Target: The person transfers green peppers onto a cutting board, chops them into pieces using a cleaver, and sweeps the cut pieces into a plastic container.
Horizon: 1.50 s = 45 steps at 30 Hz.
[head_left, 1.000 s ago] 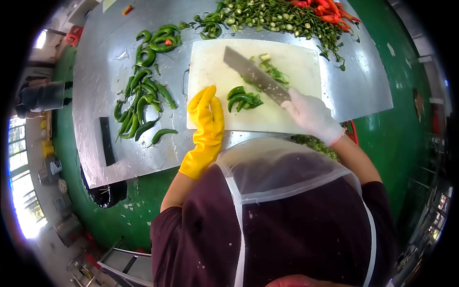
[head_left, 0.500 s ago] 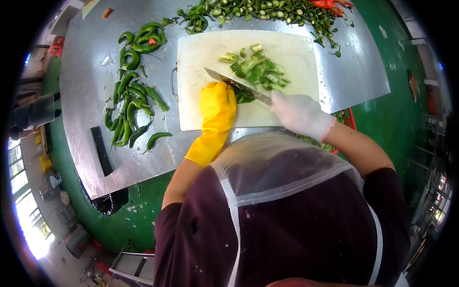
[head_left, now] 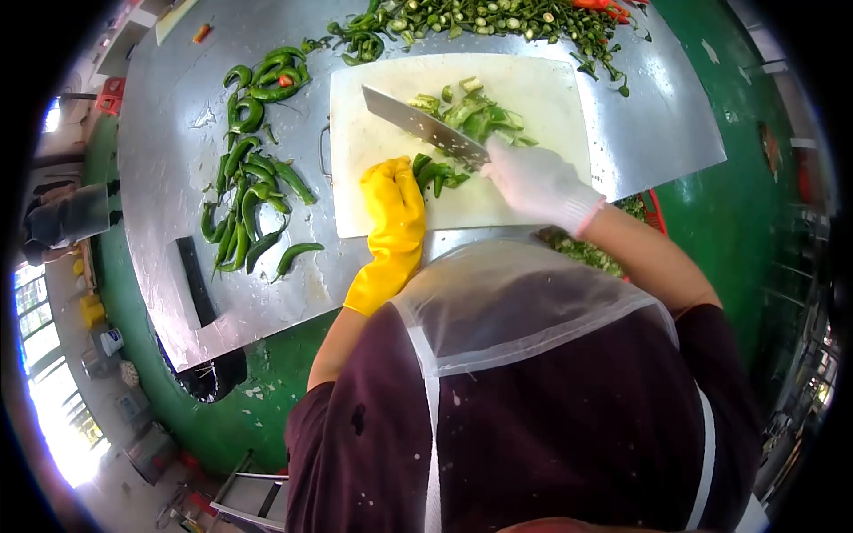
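A wide-bladed kitchen knife is in my right hand, which wears a white knit glove and is closed round the handle. Bits of seed cling to the blade, raised slanting over the white cutting board. My left hand, in a yellow rubber glove, rests on the board with fingers curled together against green chili peppers; how much lies under the fingers is hidden. Beyond the knife lies a pile of cut green chili pieces, partly covered by the blade.
Whole green chilies lie on the metal table at left. Chopped green stem ends and red chilies line the far side. A black strip lies near the left corner; a red basket stands at right, below the table.
The knife has lifted away from my left hand and moved up and left, its blade face now showing. My left hand has shifted slightly left, uncovering more of the chilies beside it.
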Motion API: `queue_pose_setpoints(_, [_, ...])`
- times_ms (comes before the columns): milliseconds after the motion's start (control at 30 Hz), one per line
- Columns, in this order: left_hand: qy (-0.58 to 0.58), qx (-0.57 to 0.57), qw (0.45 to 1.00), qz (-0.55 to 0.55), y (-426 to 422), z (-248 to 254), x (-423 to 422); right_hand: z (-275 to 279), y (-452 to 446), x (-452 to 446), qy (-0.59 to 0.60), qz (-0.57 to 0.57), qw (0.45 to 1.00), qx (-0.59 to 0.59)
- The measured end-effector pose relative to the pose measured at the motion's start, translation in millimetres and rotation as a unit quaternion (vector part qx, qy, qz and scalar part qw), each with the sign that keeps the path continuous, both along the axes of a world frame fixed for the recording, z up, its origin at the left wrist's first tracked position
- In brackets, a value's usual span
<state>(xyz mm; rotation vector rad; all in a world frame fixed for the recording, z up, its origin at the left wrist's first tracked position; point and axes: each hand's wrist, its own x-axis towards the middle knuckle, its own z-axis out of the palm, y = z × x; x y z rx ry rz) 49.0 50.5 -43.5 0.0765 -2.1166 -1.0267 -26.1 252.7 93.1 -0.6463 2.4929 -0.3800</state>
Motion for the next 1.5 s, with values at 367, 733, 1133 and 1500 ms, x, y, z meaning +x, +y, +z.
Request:
queue_pose_setpoints(367, [-0.063,-0.161,0.984,-0.047,-2,13,-3,-4,-8,6,-0.037,0.066,0.997,0.014])
queue_pose_setpoints(733, [0.056,-0.119,0.991,-0.018,-11,2,2,-18,-1,7,0.004,0.015,0.999,-0.05])
queue_pose_setpoints(1133, [0.042,-0.094,0.994,-0.029,-5,-9,28,-24,-12,12,0.005,0.108,0.994,0.012])
queue_pose_setpoints(1500, [-0.278,-0.261,0.913,-0.148,-28,39,-22,-5,81,-55,0.207,-0.124,0.97,-0.026])
